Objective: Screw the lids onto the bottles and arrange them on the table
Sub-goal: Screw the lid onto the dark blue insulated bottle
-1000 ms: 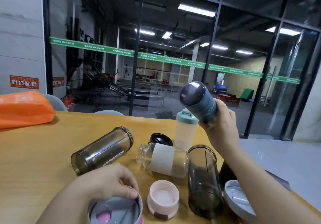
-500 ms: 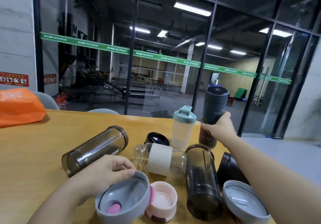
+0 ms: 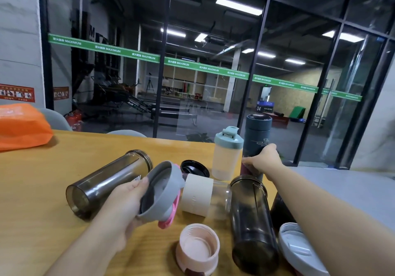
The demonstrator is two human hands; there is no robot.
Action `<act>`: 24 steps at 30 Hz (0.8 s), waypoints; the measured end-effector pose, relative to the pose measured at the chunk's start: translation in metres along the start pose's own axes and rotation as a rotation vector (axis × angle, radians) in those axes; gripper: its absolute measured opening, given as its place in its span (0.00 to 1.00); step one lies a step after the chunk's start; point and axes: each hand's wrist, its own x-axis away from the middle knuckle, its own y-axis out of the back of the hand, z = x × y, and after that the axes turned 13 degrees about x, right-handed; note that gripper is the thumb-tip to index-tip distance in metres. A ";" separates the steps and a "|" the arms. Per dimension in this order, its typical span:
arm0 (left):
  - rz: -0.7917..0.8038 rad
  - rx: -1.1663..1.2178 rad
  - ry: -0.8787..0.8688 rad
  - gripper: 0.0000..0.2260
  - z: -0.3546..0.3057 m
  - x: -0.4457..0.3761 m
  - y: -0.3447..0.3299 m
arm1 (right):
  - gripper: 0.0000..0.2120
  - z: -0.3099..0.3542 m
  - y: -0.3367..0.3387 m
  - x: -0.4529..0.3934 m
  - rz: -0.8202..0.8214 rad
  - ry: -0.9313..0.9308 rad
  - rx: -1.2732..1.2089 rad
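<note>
- At the far right of the wooden table point(image 3: 42, 179) we see the right hand point(image 3: 266, 160) gripping the dark blue bottle point(image 3: 257, 138), which stands upright just beside the capped shaker bottle point(image 3: 227, 153).
- Nearer to us, the left hand point(image 3: 126, 198) holds the grey lid point(image 3: 162, 190) tilted above the table.
- The smoky bottles point(image 3: 106, 181) and the pink lid point(image 3: 197, 248) lie around it.

The right hand point(image 3: 264, 160) now stands the dark thermos point(image 3: 257, 138) upright on the desk point(image 3: 42, 179) beside the shaker bottle point(image 3: 227, 156); the left hand point(image 3: 126, 203) lifts the grey lid point(image 3: 161, 190) off the desk, tilted.
</note>
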 end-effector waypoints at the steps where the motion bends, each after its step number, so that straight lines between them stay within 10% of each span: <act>1: -0.005 0.035 -0.011 0.16 0.001 0.000 -0.001 | 0.35 -0.001 -0.001 -0.002 0.002 -0.011 0.000; 24: 0.121 0.546 0.111 0.18 0.007 0.010 -0.016 | 0.37 -0.010 -0.012 -0.019 -0.014 -0.057 -0.065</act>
